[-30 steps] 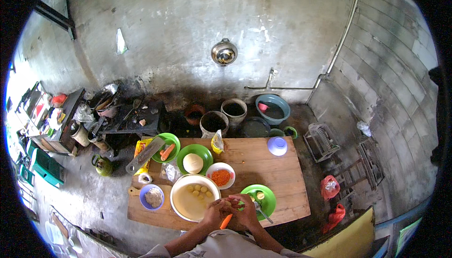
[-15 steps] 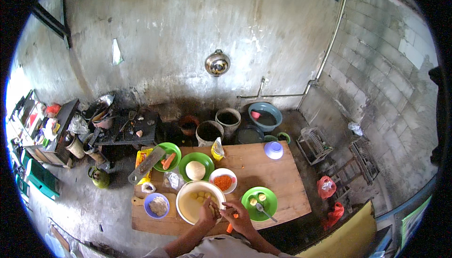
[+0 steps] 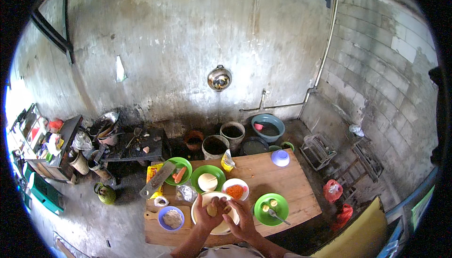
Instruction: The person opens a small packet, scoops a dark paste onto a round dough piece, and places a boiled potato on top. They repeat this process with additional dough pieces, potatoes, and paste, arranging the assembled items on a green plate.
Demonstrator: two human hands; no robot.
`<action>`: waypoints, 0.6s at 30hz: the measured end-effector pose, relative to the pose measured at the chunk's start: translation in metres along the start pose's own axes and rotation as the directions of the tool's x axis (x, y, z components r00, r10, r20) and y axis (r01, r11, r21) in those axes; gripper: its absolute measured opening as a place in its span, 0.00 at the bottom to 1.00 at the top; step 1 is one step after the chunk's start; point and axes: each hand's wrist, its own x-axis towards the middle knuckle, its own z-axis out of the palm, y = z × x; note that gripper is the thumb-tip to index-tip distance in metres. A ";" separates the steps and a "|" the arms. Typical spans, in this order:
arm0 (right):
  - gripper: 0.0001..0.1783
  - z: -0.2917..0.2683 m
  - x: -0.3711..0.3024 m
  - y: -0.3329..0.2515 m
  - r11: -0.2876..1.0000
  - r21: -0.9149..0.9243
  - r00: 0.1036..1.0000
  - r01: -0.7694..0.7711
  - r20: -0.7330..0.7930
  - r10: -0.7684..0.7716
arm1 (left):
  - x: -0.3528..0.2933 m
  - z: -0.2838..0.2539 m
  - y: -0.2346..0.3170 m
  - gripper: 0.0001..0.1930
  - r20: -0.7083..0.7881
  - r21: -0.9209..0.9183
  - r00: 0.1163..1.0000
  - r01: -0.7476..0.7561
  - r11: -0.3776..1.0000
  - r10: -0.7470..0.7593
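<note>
Over a large white bowl (image 3: 221, 231) at the table's front edge, both my hands are raised close together. In the palm of my left hand (image 3: 204, 218) lies a small pale yellow lump (image 3: 212, 210), with the fingers curved up around it. My right hand (image 3: 242, 218) faces it from the right, fingers apart and thumb spread, with nothing visible in it. Most of the bowl's inside is hidden behind my hands. Just beyond it stand a white bowl of orange-red shreds (image 3: 235, 191) and a green plate (image 3: 197, 178) bearing a round white dough ball (image 3: 207, 182).
Left on the wooden table (image 3: 301, 201) are a purple bowl of flour-like powder (image 3: 172, 218) on a cutting board (image 3: 151, 215), and carrots (image 3: 179, 175) on a green plate. A green plate with a spoon (image 3: 278, 216) sits right; an upturned purple bowl (image 3: 280, 158) stands far right.
My hands have opened and spread apart, with the left palm turned up around the lump. The orange piece by my right hand no longer shows. The whole view has shifted slightly.
</note>
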 end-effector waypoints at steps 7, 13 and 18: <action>0.43 -0.003 0.033 -0.051 0.969 0.018 0.941 0.247 0.234 -0.244 | -0.005 0.051 0.019 0.50 0.440 0.099 0.898 -0.037 0.994 -0.011; 0.45 0.016 0.028 -0.061 0.951 0.080 0.934 0.300 0.178 -0.310 | -0.027 0.069 0.014 0.50 0.468 0.211 0.881 -0.190 0.959 0.071; 0.48 0.017 0.018 -0.051 0.973 0.007 0.925 0.232 0.307 -0.223 | -0.026 0.060 0.010 0.52 0.484 0.243 0.874 -0.167 0.955 0.030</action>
